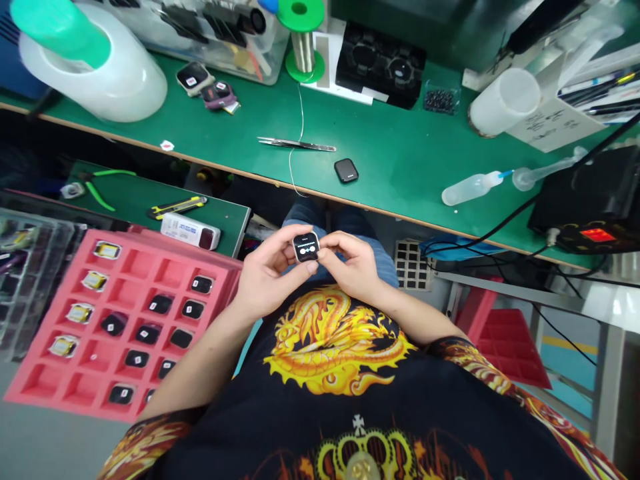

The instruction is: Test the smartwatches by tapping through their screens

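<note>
Right now both hands pinch a small watch body betw. them, held over the lap, just below the green desk edge. Left hand grips its left side w/ thumb + fingers; right hand holds the right side. Screen faces up, lit. Pink tray w/ more watch bodies sits to the left. Tweezers and another dark watch body lie on the desk, well apart.

A pink compartment tray fills the lower left; tweezers lie upper centre on the green bench, a squeeze bottle at right.
</note>
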The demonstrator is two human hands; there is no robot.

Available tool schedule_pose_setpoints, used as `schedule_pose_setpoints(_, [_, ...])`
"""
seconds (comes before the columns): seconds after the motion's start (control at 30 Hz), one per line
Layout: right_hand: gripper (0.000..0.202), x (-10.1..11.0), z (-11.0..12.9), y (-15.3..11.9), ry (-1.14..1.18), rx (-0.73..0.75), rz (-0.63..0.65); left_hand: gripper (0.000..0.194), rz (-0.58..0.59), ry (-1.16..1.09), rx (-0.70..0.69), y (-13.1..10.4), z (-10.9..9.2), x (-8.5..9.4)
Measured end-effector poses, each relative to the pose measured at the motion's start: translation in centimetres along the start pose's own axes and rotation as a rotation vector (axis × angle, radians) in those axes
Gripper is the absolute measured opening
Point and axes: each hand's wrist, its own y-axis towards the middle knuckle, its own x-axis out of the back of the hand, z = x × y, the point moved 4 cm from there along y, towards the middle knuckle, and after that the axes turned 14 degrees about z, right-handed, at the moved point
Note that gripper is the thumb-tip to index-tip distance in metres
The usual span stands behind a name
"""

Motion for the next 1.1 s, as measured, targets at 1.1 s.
schedule_pose_setpoints(1.1, [0.025,0.5,0.8,-0.1,-0.118,0.132,-0.044,0.062,-0.104,0.031,-0.039,0.5,0.5,0.2])
